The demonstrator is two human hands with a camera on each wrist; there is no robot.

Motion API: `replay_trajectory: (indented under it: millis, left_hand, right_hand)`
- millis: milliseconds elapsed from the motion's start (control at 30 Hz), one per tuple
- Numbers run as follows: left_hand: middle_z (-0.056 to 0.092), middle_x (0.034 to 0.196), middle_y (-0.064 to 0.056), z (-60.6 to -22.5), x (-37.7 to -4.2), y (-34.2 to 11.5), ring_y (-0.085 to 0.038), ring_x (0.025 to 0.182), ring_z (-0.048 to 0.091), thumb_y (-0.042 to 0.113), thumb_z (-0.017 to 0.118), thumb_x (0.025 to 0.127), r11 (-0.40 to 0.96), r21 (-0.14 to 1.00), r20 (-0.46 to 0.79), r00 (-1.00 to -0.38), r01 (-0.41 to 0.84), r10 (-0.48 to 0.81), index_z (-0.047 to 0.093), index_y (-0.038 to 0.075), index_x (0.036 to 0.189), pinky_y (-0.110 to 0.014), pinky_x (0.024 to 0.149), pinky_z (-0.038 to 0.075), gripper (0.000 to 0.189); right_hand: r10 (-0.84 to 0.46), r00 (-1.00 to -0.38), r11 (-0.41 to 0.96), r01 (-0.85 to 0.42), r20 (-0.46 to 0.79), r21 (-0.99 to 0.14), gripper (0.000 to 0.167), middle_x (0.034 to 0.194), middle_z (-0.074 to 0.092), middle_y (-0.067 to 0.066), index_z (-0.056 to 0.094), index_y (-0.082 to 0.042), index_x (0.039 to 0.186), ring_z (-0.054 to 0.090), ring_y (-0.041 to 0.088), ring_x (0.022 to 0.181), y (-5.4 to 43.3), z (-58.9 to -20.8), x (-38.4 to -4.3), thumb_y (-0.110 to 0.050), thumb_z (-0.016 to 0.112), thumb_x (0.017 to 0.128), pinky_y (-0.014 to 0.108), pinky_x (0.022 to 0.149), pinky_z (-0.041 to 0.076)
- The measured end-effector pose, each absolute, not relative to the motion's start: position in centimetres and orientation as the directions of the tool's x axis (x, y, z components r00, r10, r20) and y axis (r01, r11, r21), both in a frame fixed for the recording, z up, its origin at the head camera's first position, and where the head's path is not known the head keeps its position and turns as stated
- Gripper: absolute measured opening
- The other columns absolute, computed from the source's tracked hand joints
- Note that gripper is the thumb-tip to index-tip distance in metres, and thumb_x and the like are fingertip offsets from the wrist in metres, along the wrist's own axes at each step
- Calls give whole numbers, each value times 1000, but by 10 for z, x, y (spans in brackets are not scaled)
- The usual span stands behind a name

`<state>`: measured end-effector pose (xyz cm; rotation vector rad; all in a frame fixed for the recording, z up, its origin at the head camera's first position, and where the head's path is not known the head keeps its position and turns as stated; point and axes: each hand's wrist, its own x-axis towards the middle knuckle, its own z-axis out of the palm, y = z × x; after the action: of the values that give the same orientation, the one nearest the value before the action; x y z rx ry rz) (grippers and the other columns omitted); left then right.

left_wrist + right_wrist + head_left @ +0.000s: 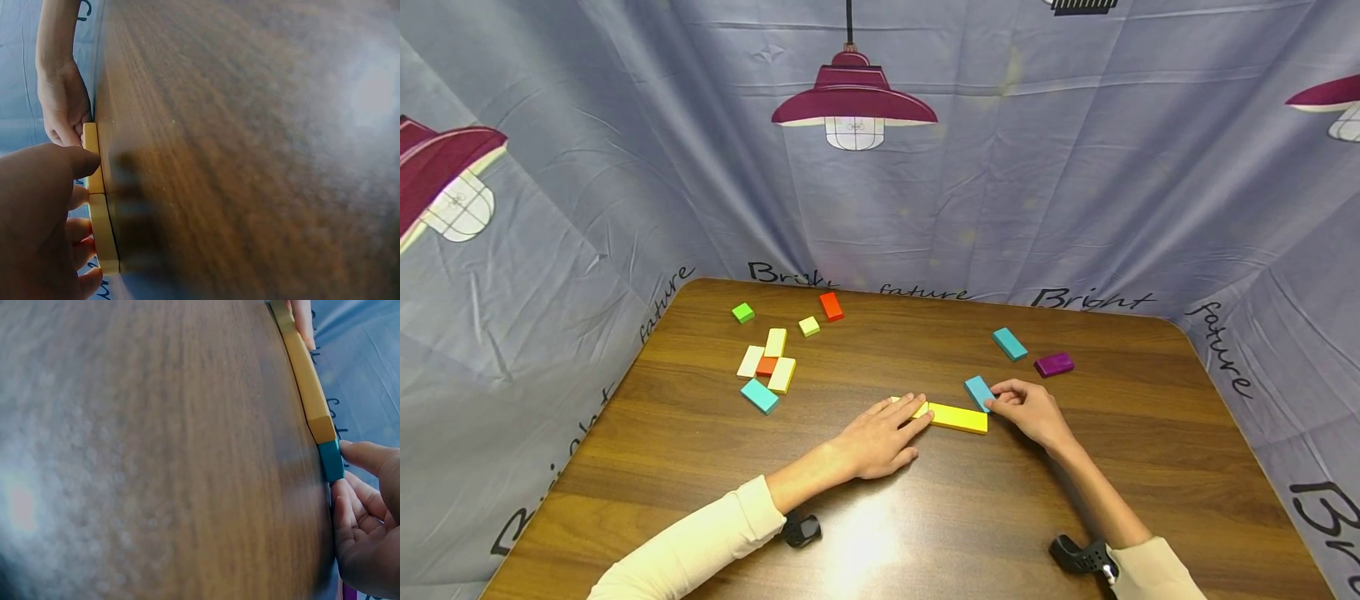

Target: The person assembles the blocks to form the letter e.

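Two yellow blocks lie end to end on the wooden table [865, 350], a long right one [958, 418] and a left one [105, 234] mostly hidden by fingers in the head view. My left hand [880, 437] rests over the left block with its fingers extended, fingertips at the far side. My right hand [1032, 412] pinches a blue block [979, 393] between thumb and fingers. That block stands at an angle to the row, close to its right end. In the right wrist view the blue block's end [332, 460] shows right beside the yellow end.
Beyond my right hand lie another blue block [1010, 344] and a purple block [1054, 365]. At the left are a teal block [760, 396], a cluster of cream blocks [782, 376] around a red one [767, 367], plus small green [743, 313], pale yellow [808, 327] and red [831, 307] blocks.
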<state>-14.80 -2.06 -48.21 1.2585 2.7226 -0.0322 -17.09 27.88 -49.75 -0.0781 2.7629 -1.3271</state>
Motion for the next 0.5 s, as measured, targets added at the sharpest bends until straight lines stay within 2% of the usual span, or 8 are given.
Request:
replay_trajectory:
  millis: [500]
  left_hand:
    - [17, 165, -6, -483, -148, -20, -19, 150, 15, 44, 41, 106, 658, 35, -148, -647, 753, 748, 26, 19, 160, -36, 119, 15, 61]
  right_hand:
    - [-77, -996, 620, -16, -40, -784, 35, 87, 65, 3, 70, 0, 110, 54, 15, 78, 278, -497, -170, -26, 78, 88, 26, 72, 46]
